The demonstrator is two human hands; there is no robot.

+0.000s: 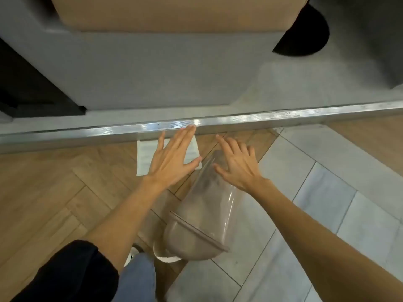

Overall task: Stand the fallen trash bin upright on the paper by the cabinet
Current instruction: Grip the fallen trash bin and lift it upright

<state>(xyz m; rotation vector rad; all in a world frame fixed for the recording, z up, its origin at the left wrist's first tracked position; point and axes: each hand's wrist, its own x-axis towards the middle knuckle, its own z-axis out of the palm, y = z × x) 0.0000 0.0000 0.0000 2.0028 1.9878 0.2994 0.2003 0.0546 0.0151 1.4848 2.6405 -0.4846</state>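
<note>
Down on the floor the trash bin [202, 205] lies on its side just short of the paper [144, 155] by the cabinet [152, 73], nothing righted yet, while I hold my left hand [172, 158] and right hand [237, 168] over it, fingers spread and gripping nothing.

My left hand [172, 158] is spread flat with fingers apart, palm down over the white rectangular sheet of paper [144, 155] lying on the wood-pattern floor [43, 188]. Just to its right, my right hand [236, 164] is also spread wide, resting on or just above the far end of the translucent brownish plastic trash bin [202, 216]; I cannot tell if it touches. The bin lies on its side, stretching back toward my knees. Beyond both fingertips runs the shiny metal strip [283, 117] under the grey cabinet [152, 73].
</note>
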